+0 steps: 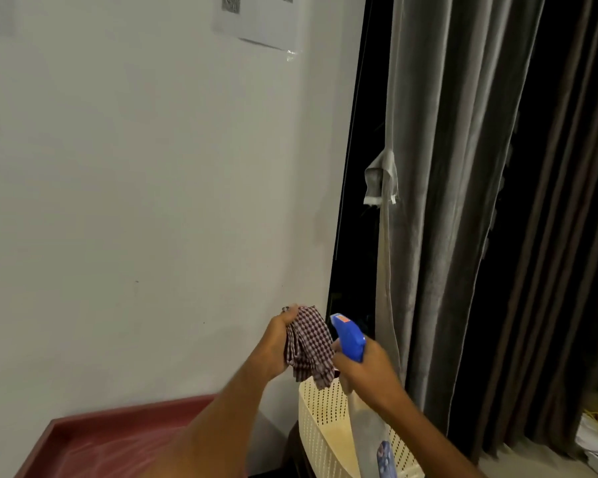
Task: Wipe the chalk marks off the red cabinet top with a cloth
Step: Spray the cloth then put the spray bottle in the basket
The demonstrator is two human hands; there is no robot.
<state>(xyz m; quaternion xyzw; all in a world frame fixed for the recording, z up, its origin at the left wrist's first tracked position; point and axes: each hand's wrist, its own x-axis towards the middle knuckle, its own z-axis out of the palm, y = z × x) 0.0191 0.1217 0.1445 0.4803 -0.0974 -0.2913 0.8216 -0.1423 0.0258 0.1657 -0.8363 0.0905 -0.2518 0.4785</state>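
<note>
Head view looks down at two bare arms held up in front of a white wall (135,201). The left hand (277,343) is curled round a bunched cloth (309,346) with small red and white checks, and the cloth hangs down from the fingers. The right hand (363,369) grips the neck of a spray bottle (366,408) with a blue top (349,336). The blue top points at the cloth and sits just beside it. The bottle's pale body runs down below the hand, and a small blue picture shows low on it.

Below the hands, at the bottom left, is the red cabinet top (94,450). It has a raised edge along the wall side. Pale streaks show on the red surface, but they are too blurry to make out well. The left arm covers part of it.

Right of the cabinet stands a cream basket (320,432) full of little holes. The bottle is in front of it. A grey curtain (446,201) hangs on the right, with a dark window (359,167) between it and the wall. Some papers (256,19) are stuck high on the wall.
</note>
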